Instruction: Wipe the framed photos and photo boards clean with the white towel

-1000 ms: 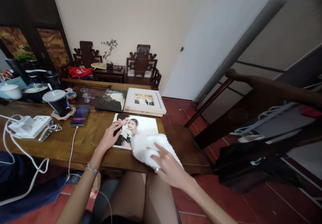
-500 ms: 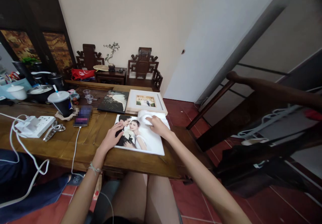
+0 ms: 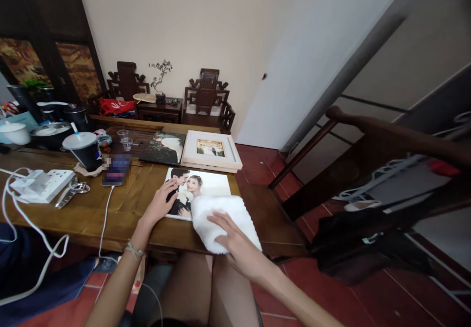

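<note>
On the surface (image 3: 124,219), likely wiping photo (image 3: 215,183) with cloth (image 3: 231,205) pinched in right fingers (image 3: 218,217). Next, needs bracing by spread left fingers (image 3: 167,186).

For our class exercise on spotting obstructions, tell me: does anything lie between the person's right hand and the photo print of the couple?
Yes: a white cloth lies under the right hand, covering the near right part of the photo print. Nothing visible separates the left hand from the print's left side.
</note>
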A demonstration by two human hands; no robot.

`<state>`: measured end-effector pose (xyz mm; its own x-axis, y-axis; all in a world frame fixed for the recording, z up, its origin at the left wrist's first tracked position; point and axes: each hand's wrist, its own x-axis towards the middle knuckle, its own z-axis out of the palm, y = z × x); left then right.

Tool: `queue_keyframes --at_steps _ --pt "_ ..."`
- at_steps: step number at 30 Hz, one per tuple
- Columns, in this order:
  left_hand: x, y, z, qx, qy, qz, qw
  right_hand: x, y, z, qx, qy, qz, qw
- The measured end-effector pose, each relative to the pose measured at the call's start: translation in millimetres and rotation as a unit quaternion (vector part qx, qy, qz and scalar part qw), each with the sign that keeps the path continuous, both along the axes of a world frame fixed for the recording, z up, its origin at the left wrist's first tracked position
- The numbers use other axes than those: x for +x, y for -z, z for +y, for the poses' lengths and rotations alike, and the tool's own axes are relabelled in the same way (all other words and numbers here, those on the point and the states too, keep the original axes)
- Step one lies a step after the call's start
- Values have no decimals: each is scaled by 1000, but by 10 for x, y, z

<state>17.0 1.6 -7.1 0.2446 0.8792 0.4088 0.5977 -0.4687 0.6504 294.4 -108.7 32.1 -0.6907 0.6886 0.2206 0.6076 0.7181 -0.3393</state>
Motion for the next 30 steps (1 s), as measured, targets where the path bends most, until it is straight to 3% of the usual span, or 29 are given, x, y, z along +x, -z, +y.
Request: queue_keyframes --at_steps 3,9,13,16,23,25,27,30 --pt "-8 -1 -1 3 3 5 1000 -37 -25 336 -2 31 -22 999" --pt "-25 -14 5 10 8 0 1000 -117 -243 1313 -31 94 -76 992" --pt "-23 -9 11 4 3 -2 1000 -123 -363 1557 -32 102 -75 991" --pt "-15 11 15 8 -7 -5 1000 -106 -373 1355 -37 91 -81 992" --pt "11 -25 -20 5 -3 0 1000 -33 -400 176 -107 18 -116 987" --pt "16 -47 -34 2 1 0 1000 -10 -420 -44 -134 -5 -112 985" --pt "15 -56 -38 1 6 3 1000 14 -417 -100 -139 -19 -99 985" --pt "4 -49 -31 -1 9 11 1000 42 -358 140 -117 -13 -70 991"
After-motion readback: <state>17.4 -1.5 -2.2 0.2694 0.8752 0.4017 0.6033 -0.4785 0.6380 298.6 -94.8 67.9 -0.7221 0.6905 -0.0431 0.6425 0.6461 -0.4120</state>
